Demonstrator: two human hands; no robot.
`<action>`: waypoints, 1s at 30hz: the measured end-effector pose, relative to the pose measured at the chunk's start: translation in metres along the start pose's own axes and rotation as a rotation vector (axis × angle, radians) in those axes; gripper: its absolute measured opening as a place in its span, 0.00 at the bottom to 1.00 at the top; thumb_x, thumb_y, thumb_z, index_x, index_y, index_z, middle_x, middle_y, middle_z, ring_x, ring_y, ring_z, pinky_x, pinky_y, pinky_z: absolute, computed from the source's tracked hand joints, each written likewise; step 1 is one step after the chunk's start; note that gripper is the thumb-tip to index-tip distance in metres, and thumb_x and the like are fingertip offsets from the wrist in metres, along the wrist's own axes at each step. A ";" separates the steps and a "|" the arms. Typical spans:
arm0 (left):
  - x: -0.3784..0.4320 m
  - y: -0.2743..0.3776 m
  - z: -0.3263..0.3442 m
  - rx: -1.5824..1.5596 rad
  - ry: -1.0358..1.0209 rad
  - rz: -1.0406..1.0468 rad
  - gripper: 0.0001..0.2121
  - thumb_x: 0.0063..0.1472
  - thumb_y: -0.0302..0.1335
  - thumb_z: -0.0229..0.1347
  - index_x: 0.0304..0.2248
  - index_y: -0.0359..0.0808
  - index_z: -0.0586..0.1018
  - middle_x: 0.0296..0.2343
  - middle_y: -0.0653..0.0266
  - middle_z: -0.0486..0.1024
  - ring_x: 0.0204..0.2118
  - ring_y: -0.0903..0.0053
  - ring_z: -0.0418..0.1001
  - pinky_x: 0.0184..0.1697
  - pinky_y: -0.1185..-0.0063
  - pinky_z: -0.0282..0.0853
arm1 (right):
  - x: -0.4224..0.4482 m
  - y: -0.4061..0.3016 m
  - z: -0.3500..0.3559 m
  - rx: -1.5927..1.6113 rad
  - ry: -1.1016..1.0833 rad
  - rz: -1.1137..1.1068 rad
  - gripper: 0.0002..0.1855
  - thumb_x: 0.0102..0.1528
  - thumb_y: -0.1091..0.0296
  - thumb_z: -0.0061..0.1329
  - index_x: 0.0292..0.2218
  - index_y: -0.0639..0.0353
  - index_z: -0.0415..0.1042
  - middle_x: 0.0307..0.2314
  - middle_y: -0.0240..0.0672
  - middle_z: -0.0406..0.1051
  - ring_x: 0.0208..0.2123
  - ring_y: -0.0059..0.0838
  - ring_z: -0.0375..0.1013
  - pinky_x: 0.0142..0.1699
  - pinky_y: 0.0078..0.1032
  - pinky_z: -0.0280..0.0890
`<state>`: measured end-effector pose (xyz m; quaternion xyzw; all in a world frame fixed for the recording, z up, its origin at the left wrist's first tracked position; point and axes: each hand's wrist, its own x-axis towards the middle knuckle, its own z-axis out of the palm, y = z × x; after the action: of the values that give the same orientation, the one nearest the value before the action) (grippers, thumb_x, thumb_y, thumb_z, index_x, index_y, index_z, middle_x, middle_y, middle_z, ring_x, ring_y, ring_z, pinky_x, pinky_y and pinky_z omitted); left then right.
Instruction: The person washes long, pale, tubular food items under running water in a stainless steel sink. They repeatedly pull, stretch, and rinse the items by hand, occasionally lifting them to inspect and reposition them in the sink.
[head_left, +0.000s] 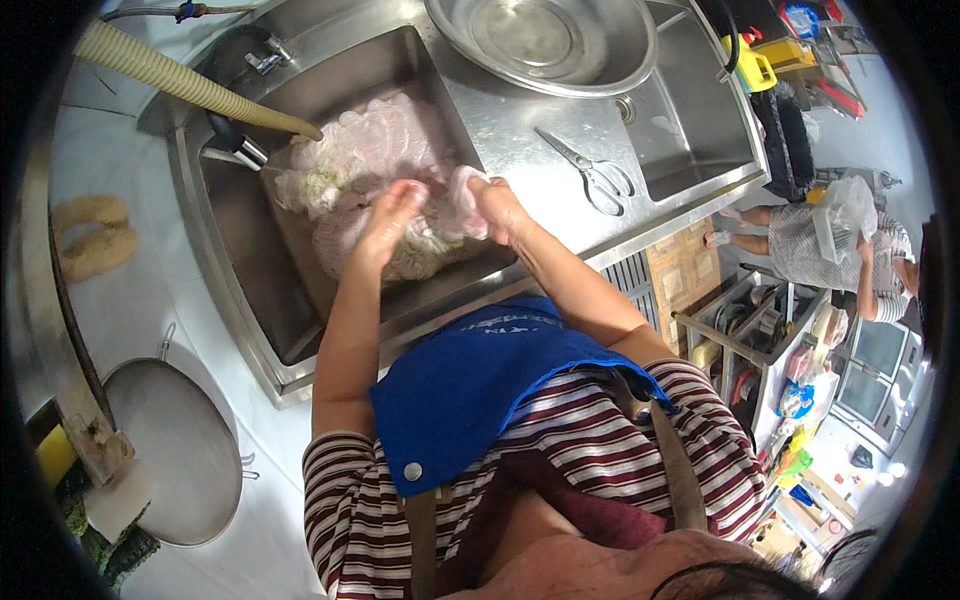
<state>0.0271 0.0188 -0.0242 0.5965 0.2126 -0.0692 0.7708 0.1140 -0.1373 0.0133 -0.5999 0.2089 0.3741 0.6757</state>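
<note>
My right hand grips a pale, wet piece of raw meat or offal above the near right side of a steel sink basin. My left hand is raised beside it, palm turned inward, with its fingers partly extended; nothing shows in its grasp. Below both hands lies a heap of pale pink raw offal or meat, with yellow-green bits among its folds. A ribbed beige hose ends at the heap's far left edge. Steel kitchen scissors lie on the drainboard to the right.
A large steel bowl stands at the back, partly over the second basin. Faucets reach over the left basin. A round mesh strainer hangs at lower left. At right, another person holds a white container near a shelved cart.
</note>
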 end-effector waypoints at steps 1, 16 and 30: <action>-0.003 -0.004 0.013 0.024 -0.088 0.009 0.12 0.56 0.30 0.51 0.38 0.34 0.70 0.34 0.68 0.69 0.37 0.84 0.65 0.42 0.85 0.60 | -0.008 -0.006 0.003 -0.013 -0.084 0.047 0.11 0.54 0.67 0.39 0.32 0.68 0.65 0.22 0.39 0.68 0.17 0.28 0.67 0.18 0.24 0.62; -0.003 -0.006 0.023 -0.354 -0.171 0.103 0.10 0.54 0.24 0.50 0.36 0.28 0.71 0.32 0.66 0.72 0.33 0.85 0.68 0.37 0.84 0.64 | 0.023 0.001 -0.020 0.407 -0.320 0.367 0.09 0.50 0.66 0.35 0.21 0.56 0.61 0.11 0.28 0.57 0.08 0.16 0.47 0.11 0.14 0.44; 0.026 -0.015 0.012 0.934 0.195 0.241 0.10 0.46 0.28 0.52 0.28 0.31 0.73 0.22 0.44 0.71 0.28 0.52 0.70 0.32 0.66 0.65 | 0.005 0.000 -0.002 0.100 -0.170 0.160 0.08 0.49 0.72 0.38 0.20 0.63 0.63 0.09 0.31 0.56 0.07 0.19 0.49 0.11 0.18 0.42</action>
<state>0.0481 0.0068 -0.0459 0.9024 0.1596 -0.0115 0.4001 0.1173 -0.1380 0.0087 -0.5131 0.2164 0.4656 0.6878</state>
